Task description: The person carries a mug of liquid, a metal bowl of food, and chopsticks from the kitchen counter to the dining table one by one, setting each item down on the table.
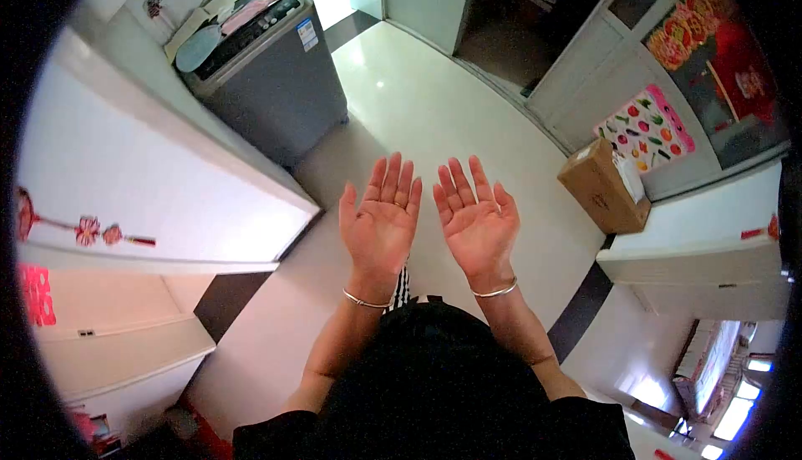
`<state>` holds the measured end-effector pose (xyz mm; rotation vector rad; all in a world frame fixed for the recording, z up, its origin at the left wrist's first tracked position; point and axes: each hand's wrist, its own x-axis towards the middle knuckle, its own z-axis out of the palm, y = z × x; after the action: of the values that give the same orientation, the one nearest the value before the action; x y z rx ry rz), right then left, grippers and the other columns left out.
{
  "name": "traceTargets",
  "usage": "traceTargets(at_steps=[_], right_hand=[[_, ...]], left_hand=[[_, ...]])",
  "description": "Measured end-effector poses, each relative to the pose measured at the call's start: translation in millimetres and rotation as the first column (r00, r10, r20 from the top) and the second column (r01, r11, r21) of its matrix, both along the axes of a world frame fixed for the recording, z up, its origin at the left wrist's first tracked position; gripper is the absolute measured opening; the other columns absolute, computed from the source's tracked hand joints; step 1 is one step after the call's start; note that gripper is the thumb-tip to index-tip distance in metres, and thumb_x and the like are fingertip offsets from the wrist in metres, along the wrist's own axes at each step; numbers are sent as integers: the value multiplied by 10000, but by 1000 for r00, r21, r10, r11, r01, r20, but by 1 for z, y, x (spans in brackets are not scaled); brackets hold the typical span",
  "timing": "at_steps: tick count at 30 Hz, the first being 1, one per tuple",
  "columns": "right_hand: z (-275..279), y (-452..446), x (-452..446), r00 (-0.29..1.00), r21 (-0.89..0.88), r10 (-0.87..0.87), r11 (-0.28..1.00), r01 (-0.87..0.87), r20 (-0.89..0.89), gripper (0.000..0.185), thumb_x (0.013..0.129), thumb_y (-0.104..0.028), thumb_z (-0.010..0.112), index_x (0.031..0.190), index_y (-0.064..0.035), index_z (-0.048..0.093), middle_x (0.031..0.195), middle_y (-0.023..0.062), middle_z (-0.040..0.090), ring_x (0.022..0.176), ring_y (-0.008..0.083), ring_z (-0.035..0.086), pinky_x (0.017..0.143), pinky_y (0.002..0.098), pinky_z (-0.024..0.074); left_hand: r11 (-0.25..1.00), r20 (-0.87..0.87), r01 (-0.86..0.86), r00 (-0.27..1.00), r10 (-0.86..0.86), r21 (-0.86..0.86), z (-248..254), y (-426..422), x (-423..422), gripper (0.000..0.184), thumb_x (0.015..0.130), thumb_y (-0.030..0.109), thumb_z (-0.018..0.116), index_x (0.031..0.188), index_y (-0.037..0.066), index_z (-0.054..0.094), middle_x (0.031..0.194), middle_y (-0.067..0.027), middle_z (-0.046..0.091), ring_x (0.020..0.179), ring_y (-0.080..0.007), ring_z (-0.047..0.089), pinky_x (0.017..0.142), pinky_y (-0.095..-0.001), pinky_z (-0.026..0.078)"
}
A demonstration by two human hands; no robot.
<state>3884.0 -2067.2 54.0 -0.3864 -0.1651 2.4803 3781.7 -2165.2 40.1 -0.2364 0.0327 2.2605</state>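
Note:
Both of my hands are held out in front of me above the pale floor, palms up. My left hand has its fingers stretched out and its thumb apart, with nothing on the palm. Beside it, a small gap away, my right hand is spread in the same way and is also bare. A silver bangle circles the left wrist, and another bangle is on the right one. Neither hand touches the other or any object.
A grey washing machine with things on its lid stands at the upper left. A cardboard box sits by the right wall, under a fruit-and-vegetable poster. White walls jut in from both sides. A dark doorway opens at the top.

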Motion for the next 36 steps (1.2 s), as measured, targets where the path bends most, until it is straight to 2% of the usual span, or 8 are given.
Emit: traceTargets(at_steps=[5, 7, 12, 18, 23, 32, 36], right_hand=[[5, 94, -119, 999, 28, -34, 999, 35, -24, 489, 906, -304, 462, 1344, -88, 442, 1352, 116, 473, 1266, 274, 438, 1082, 427, 337], [18, 136, -171, 1000, 23, -23, 999, 23, 5, 486, 902, -299, 469, 1334, -78, 446, 1349, 116, 475, 1265, 274, 439, 1084, 427, 337], [28, 197, -270, 998, 26, -57, 998, 58, -34, 489, 899, -294, 473, 1332, -69, 444, 1343, 124, 478, 1262, 279, 444, 1083, 430, 339], [5, 269, -401, 998, -41, 58, 997, -59, -30, 474, 892, -279, 479, 1314, -63, 457, 1329, 127, 485, 1251, 279, 452, 1073, 429, 356], [1, 362, -510, 989, -26, 136, 990, -138, -50, 448, 888, -256, 475, 1293, -63, 472, 1323, 130, 487, 1234, 279, 465, 1069, 434, 365], [32, 522, -707, 941, -24, 326, 944, -329, -90, 452, 885, -241, 479, 1302, -68, 476, 1335, 131, 487, 1249, 277, 457, 1075, 435, 363], [37, 563, -783, 925, -17, 365, 929, -369, -103, 458, 895, -248, 469, 1316, -67, 469, 1353, 131, 477, 1266, 279, 448, 1082, 438, 355]], left_hand=[[998, 6, 49, 999, -49, 42, 1, 95, -122, 511, 956, 382, 418, 1286, -6, 465, 1370, -153, 478, 1295, -290, 423, 1107, -465, 303], [997, 39, 50, 998, -47, -67, 13, 138, -173, 515, 948, 388, 428, 1278, -6, 470, 1355, -149, 490, 1291, -288, 429, 1105, -471, 302], [996, -38, 75, 996, -77, -42, 29, 199, -278, 505, 945, 380, 445, 1285, 7, 455, 1359, -127, 481, 1298, -276, 414, 1101, -467, 303], [996, -21, -23, 1000, 21, -91, 15, 257, -388, 494, 945, 386, 446, 1290, 33, 464, 1375, -105, 472, 1313, -256, 392, 1109, -464, 288], [994, -41, -98, 995, 96, -49, 4, 338, -487, 496, 941, 387, 443, 1285, 32, 474, 1381, -106, 469, 1315, -253, 391, 1116, -461, 277], [956, -65, -291, 954, 292, 17, 37, 481, -664, 490, 932, 377, 463, 1266, 20, 496, 1366, -115, 487, 1303, -255, 407, 1113, -456, 288], [932, -21, -363, 932, 363, -14, 31, 519, -735, 484, 932, 378, 459, 1266, 29, 497, 1366, -118, 487, 1289, -256, 422, 1106, -458, 299]])
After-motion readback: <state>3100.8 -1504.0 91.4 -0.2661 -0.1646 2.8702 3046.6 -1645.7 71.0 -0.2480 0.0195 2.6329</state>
